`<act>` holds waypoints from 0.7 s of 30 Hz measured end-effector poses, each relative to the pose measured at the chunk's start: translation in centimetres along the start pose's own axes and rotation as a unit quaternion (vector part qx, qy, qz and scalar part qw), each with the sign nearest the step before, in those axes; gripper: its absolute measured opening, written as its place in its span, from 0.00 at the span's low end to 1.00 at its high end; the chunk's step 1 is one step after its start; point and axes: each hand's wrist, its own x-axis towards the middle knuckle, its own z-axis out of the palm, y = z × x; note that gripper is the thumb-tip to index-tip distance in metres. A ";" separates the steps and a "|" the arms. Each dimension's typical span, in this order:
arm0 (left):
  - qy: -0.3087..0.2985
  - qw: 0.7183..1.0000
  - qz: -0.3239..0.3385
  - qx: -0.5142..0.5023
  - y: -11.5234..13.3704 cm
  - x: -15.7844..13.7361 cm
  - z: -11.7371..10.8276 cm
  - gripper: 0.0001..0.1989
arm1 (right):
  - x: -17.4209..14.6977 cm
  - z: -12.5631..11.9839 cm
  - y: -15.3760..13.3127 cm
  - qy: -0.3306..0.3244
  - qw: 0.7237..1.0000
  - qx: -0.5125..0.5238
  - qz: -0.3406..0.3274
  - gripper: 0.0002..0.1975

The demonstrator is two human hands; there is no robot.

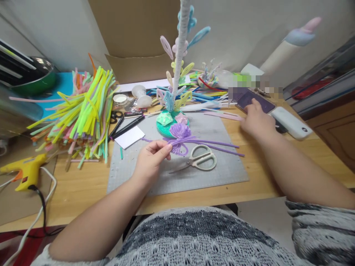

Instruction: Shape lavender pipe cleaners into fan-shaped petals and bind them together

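My left hand (154,155) pinches a purple pipe-cleaner piece (180,133) with a fan-like looped head and long loose stems pointing right. Over at the right, my right hand (256,120) rests with its index finger stretched onto a dark-screened phone (256,101); its other fingers are partly hidden. Scissors (201,160) with pale handles lie just below the purple piece on a grey cutting mat (172,184). Behind it stands a white wrapped stem (180,51) on a round green base (163,131), with pastel pipe-cleaner flowers, leaves and butterflies along it.
A big heap of pipe cleaners (88,107) fills the left, with a yellow glue gun (24,170) and its cable nearer me. Black pens (129,127) and a white card (129,137) lie left of the base. A white power bank-like block (291,123) sits beside the phone.
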 end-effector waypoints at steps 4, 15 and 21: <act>0.004 1.000 -0.014 0.019 0.2 -0.1 0.1 0.10 | 0.3 1.8 2.8 0.022 0.999 -0.041 0.007 0.17; 0.007 0.999 -0.024 0.027 -0.1 0.1 0.2 0.10 | -1.5 -1.6 -2.9 -0.110 0.988 -0.078 0.077 0.16; 0.015 0.998 -0.018 0.056 0.2 0.0 0.2 0.10 | -6.4 -5.2 -10.6 -0.178 0.947 0.236 -0.129 0.22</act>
